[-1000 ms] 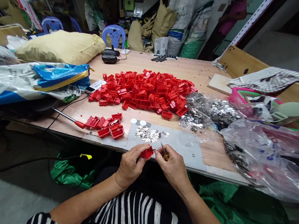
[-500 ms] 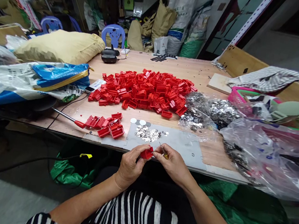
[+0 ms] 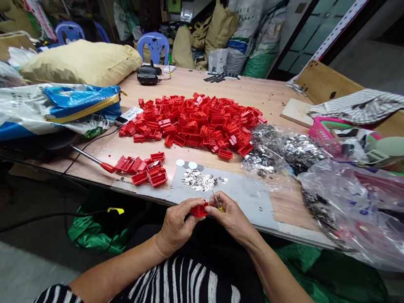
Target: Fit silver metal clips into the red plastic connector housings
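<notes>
My left hand (image 3: 179,222) is closed around a small red plastic box (image 3: 199,210), held just over the table's front edge. My right hand (image 3: 229,217) grips a thin pointed tool with a yellow handle (image 3: 220,207), its metal tip pointing up and away. The right thumb and fingertips touch the red box's right side; whether they pinch a small part there is hidden. Beyond the hands, a heap of small shiny metal pieces (image 3: 199,180) lies on a grey sheet (image 3: 244,196). Several red boxes (image 3: 144,168) sit left of that sheet.
A large pile of red boxes (image 3: 198,121) covers the table's middle. Clear bags of metal parts (image 3: 272,148) and a pink basket (image 3: 328,130) stand right. On the left lie a red-handled tool (image 3: 106,167), a blue-white sack (image 3: 45,107) and a tan sack (image 3: 83,63).
The right hand has moved slightly left, its fingertips now against the red box. The pointed tool has shifted left with it. A hand or arm at the far doorway is gone from view.
</notes>
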Tool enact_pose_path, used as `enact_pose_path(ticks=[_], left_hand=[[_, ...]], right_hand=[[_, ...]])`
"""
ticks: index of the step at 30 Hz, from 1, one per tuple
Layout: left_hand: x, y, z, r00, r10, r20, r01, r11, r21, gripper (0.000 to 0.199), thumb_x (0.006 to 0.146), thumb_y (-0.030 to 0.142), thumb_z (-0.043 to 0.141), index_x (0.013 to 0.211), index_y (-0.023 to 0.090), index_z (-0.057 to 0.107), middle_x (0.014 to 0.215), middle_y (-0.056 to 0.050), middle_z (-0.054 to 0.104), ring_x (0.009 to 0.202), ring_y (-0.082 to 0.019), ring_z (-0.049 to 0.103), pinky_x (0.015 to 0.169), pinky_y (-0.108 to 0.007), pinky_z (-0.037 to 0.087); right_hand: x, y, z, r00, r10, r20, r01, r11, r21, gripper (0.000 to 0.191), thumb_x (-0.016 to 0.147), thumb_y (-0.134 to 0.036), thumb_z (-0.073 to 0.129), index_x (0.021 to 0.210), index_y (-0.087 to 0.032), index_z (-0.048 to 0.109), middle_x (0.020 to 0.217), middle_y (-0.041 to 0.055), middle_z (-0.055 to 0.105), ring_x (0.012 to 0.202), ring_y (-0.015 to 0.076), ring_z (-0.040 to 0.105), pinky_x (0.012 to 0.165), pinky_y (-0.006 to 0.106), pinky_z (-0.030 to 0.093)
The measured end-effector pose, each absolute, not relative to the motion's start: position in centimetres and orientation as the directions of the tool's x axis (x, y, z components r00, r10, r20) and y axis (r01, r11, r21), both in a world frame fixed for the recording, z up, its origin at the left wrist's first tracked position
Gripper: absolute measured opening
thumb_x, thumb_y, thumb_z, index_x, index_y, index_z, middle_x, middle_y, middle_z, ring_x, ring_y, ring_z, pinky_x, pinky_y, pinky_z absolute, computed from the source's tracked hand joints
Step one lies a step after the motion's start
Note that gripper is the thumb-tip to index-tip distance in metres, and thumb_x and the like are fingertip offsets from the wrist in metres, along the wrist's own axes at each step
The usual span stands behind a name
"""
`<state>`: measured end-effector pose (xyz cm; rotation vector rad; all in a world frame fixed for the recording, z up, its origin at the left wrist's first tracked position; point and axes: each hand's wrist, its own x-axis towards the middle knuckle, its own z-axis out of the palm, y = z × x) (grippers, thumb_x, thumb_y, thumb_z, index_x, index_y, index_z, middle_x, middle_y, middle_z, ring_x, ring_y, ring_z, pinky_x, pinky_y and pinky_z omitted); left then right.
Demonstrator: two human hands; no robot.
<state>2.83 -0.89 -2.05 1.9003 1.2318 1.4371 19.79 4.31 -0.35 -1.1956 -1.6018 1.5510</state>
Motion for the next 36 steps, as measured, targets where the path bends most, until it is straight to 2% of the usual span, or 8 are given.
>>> enact_pose_path(ticks=[10, 19, 22, 25, 27, 29, 32, 36], left_hand=[[2.4, -0.9, -2.1, 0.094, 0.869, 0.486, 0.284, -0.491, 0.823, 0.032, 0.082, 0.015, 0.064, 0.113, 0.021, 0.061, 0.108, -0.005, 0.072, 0.099, -0.017, 0.069, 0.088, -0.028, 0.055], [0.9, -1.5, -2.5, 0.160, 0.897, 0.413, -0.063, -0.408, 0.911, 0.029, 0.079, 0.018, 0.069, 0.107, 0.019, 0.064, 0.108, -0.008, 0.072, 0.102, -0.020, 0.068, 0.090, -0.032, 0.054], [1.0, -1.3, -2.5, 0.089, 0.965, 0.247, -0.141, -0.233, 0.962, 0.028, 0.079, 0.021, 0.070, 0.106, 0.019, 0.064, 0.108, -0.008, 0.072, 0.100, -0.020, 0.068, 0.090, -0.032, 0.054], [1.2, -0.8, -2.6, -0.033, 0.995, 0.090, -0.180, -0.094, 0.979, 0.029, 0.078, 0.024, 0.070, 0.106, 0.017, 0.063, 0.105, -0.007, 0.072, 0.096, -0.019, 0.068, 0.088, -0.031, 0.053], [1.2, -0.5, -2.8, -0.094, 0.995, 0.043, -0.188, -0.060, 0.980, 0.030, 0.078, 0.025, 0.070, 0.105, 0.017, 0.063, 0.101, -0.006, 0.072, 0.092, -0.018, 0.068, 0.086, -0.030, 0.053], [1.2, -0.4, -3.0, -0.110, 0.993, 0.034, -0.174, -0.053, 0.983, 0.029, 0.078, 0.025, 0.069, 0.105, 0.017, 0.063, 0.100, -0.005, 0.071, 0.091, -0.017, 0.067, 0.086, -0.029, 0.053], [1.1, -0.3, -3.1, -0.107, 0.993, 0.056, -0.124, -0.070, 0.990, 0.030, 0.079, 0.025, 0.068, 0.107, 0.018, 0.063, 0.102, -0.005, 0.070, 0.093, -0.017, 0.066, 0.087, -0.029, 0.051], [1.1, -0.2, -2.8, -0.114, 0.992, 0.061, -0.129, -0.076, 0.989, 0.030, 0.079, 0.026, 0.068, 0.107, 0.018, 0.062, 0.102, -0.004, 0.068, 0.094, -0.017, 0.064, 0.089, -0.030, 0.050]], right_hand=[[20.1, 3.1, 0.5, -0.510, 0.802, -0.312, 0.010, -0.357, -0.934, 0.038, 0.075, -0.046, 0.070, 0.094, -0.022, 0.047, 0.063, -0.0078, 0.042, 0.049, 0.0061, 0.030, 0.046, 0.022, 0.017], [19.5, 1.7, -0.2, -0.616, 0.713, -0.335, -0.182, -0.542, -0.820, 0.047, 0.064, -0.044, 0.079, 0.093, -0.020, 0.051, 0.061, -0.0074, 0.042, 0.048, 0.0050, 0.028, 0.045, 0.020, 0.016], [19.6, 2.5, 0.1, -0.576, 0.749, -0.326, -0.041, -0.425, -0.904, 0.044, 0.071, -0.051, 0.072, 0.097, -0.023, 0.051, 0.061, -0.0067, 0.046, 0.048, 0.0073, 0.036, 0.046, 0.020, 0.022], [19.8, 4.4, 0.2, -0.406, 0.892, -0.197, 0.301, -0.073, -0.951, 0.029, 0.080, -0.046, 0.062, 0.095, -0.022, 0.055, 0.077, 0.0000, 0.060, 0.061, 0.0131, 0.051, 0.055, 0.025, 0.036], [19.8, 5.7, 0.1, -0.305, 0.952, -0.040, 0.563, 0.146, -0.814, 0.015, 0.083, -0.036, 0.057, 0.089, -0.022, 0.058, 0.085, 0.0031, 0.063, 0.073, 0.0172, 0.056, 0.066, 0.029, 0.040], [19.5, 6.7, -0.3, -0.280, 0.959, 0.052, 0.731, 0.248, -0.636, 0.007, 0.084, -0.027, 0.054, 0.085, -0.022, 0.059, 0.084, 0.0040, 0.064, 0.076, 0.0192, 0.057, 0.069, 0.031, 0.039], [18.6, 7.4, -0.9, -0.285, 0.955, 0.082, 0.828, 0.288, -0.481, 0.006, 0.085, -0.026, 0.054, 0.083, -0.022, 0.057, 0.084, 0.0047, 0.065, 0.074, 0.0195, 0.058, 0.065, 0.030, 0.037], [17.8, 7.6, -1.4, -0.288, 0.954, 0.084, 0.850, 0.296, -0.435, 0.005, 0.085, -0.025, 0.055, 0.081, -0.022, 0.056, 0.085, 0.0046, 0.065, 0.075, 0.0196, 0.058, 0.063, 0.029, 0.037]])
